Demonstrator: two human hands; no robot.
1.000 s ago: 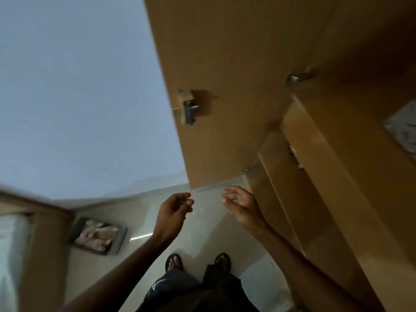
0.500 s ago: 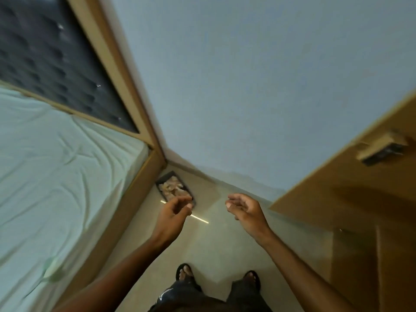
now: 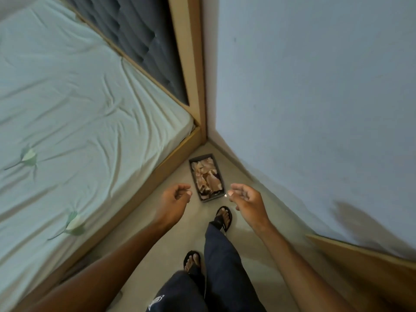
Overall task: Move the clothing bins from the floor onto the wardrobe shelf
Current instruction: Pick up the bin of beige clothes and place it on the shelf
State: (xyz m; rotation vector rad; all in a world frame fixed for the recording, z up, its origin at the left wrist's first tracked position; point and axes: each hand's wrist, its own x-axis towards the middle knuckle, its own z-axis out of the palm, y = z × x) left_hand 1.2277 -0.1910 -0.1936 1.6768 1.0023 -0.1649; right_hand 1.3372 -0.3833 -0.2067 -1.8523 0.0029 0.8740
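A dark rectangular clothing bin (image 3: 207, 177) filled with pale crumpled fabric sits on the floor in the narrow gap between the bed and the wall, near the corner. My left hand (image 3: 174, 200) hovers just left of the bin's near end, fingers loosely curled and holding nothing. To the right of that end, my right hand (image 3: 244, 197) is also held out with its fingers apart and empty. Both hands are above the floor, apart from the bin. The wardrobe shelf is out of view.
A bed (image 3: 74, 113) with a pale green sheet and wooden frame fills the left side. A plain wall (image 3: 315, 97) runs along the right. A wooden wardrobe door edge (image 3: 360, 260) shows at lower right. My sandalled feet (image 3: 222, 216) stand on the beige floor behind the bin.
The view has swung from the wardrobe round to the bed and the corner. The bin now lies straight ahead and closer, between my two outstretched hands. One foot has stepped forward.
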